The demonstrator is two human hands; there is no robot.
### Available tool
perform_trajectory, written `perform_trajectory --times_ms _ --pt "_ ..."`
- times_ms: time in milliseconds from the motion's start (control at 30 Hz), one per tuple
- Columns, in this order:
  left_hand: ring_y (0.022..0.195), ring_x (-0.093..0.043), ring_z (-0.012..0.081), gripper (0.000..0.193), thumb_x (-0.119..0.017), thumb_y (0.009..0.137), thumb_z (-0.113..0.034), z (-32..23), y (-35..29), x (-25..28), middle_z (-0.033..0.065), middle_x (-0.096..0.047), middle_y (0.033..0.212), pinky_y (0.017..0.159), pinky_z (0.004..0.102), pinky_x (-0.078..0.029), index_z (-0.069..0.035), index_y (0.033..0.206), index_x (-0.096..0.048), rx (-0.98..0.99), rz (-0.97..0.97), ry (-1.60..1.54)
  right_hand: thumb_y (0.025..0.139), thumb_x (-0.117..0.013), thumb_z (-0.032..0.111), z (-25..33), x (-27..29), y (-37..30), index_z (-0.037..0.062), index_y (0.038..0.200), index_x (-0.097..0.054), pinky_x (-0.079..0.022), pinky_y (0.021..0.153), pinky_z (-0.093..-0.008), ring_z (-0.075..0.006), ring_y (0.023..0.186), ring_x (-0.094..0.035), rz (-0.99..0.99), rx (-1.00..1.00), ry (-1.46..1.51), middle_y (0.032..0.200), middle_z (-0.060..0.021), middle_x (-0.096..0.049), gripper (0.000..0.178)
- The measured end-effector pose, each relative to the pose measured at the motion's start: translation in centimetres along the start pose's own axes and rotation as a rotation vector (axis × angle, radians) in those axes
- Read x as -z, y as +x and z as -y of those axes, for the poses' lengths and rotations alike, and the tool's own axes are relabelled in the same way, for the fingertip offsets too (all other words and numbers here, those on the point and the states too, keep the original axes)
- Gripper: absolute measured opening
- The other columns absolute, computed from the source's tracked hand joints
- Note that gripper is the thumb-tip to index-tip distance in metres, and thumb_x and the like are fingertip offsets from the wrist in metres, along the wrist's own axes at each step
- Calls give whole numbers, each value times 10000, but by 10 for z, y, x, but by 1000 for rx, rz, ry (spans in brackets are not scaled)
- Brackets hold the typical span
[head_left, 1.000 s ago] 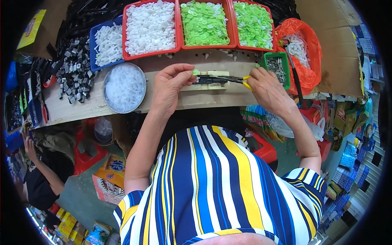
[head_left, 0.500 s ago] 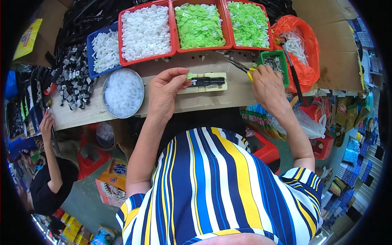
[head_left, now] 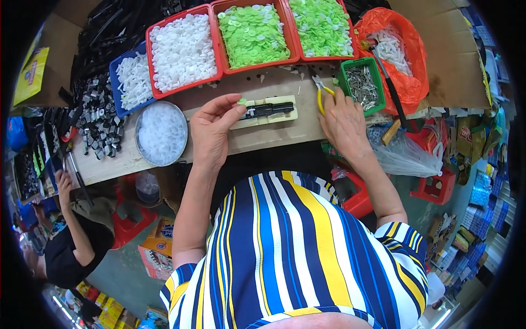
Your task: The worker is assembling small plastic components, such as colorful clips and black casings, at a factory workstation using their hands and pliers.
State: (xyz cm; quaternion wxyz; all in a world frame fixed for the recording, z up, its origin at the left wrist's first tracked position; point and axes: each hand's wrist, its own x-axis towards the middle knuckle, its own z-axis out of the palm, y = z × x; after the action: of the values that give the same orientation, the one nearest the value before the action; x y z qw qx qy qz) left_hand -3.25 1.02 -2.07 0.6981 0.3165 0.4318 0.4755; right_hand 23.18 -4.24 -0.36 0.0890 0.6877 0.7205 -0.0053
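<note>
L hand (head_left: 211,131) pinching grn disc (head_left: 242,101), R hand (head_left: 344,122) at pliers (head_left: 320,92), its grip unclear

Striped navy, white, yellow and blue on the shirt (head_left: 279,247); yellow on the plier handles (head_left: 320,101). Black on the part (head_left: 276,108), cream on its fixture (head_left: 268,120). Red on 3 trays (head_left: 220,49), lime green, flecked white, on the discs (head_left: 255,35) in 2.

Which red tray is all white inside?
The leftmost red tray, next to the blue tray, holds white pieces; the middle red tray and right red tray hold mostly green ones.
</note>
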Motion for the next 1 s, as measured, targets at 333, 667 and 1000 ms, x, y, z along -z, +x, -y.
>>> perform_trajectory --times_ms 333,667,1000 --pt "796 -659 113 183 -732 874 -64 8 -1 11 68 -711 885 715 216 -497 28 1029 -706 -42 0 31 808 -625 135 0 5 31 53 1017 -618 -433 859 -380 -235 1062 -562 -288 332 15 1145 -81 -583 225" --pt "791 -692 152 188 -695 905 -68 3 -10 4 104 -716 914 688 222 -523 34 1062 -685 13 -15 6 759 -590 106 -9 -14 68 78 798 -566 -425 744 -351 -217 813 -580 -303 662 -100 790 -63 -541 54" --pt "814 -695 137 191 -684 901 -35 7 -8 -17 98 -719 964 715 223 -529 37 1078 -688 42 51 33 762 -679 -30 40 19 42 -1 873 -679 -521 763 -300 -176 868 -671 -280 378 1289 902 -105 -690 114"
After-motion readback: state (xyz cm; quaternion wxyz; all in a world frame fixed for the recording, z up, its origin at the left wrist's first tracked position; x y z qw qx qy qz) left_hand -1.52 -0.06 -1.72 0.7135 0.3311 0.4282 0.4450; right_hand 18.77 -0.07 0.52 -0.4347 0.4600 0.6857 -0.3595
